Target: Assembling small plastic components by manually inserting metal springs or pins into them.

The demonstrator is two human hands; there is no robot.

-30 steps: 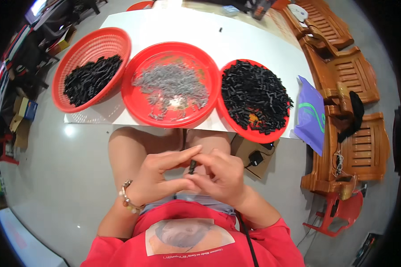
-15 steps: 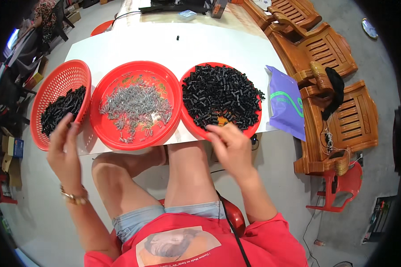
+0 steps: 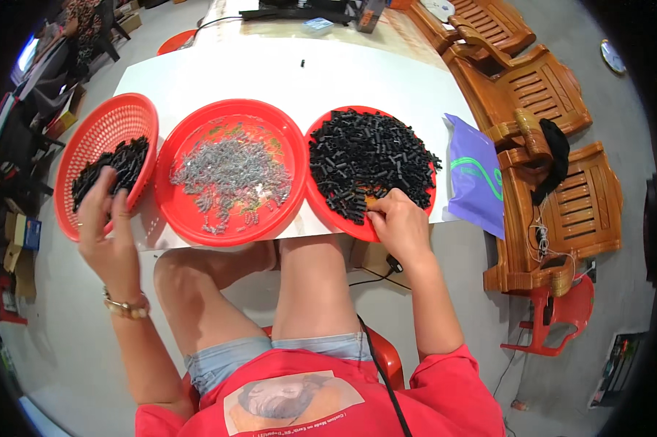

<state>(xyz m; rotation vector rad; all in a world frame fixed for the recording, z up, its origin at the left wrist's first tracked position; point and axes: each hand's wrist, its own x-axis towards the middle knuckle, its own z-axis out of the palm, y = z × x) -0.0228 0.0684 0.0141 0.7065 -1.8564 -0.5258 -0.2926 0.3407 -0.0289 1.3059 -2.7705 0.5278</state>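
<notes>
The left hand [image 3: 106, 226] rests with spread fingers on the rim of the left basket [image 3: 88, 146], above its black pieces [image 3: 113, 171]. The right hand [image 3: 400, 222] seems to pinch one piece from the black heap [image 3: 368, 164] in the right tray [image 3: 336, 211]; grey metal parts [image 3: 230, 178] lie between, on the white counter [image 3: 270, 73].

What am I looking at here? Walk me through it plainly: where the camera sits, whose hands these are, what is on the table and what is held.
There is no machine: a seated person works with bare hands. The one picture comes from a wide fisheye camera on the person's head, looking down, so straight edges bend. On the white table stand three round red containers: a mesh basket with black pieces, a middle tray of small grey metal parts, and a right tray heaped with black plastic pieces. The left hand rests at the basket's rim on the black pieces; the right hand picks at the black heap's near edge. Whether either grips anything is not visible.
</notes>
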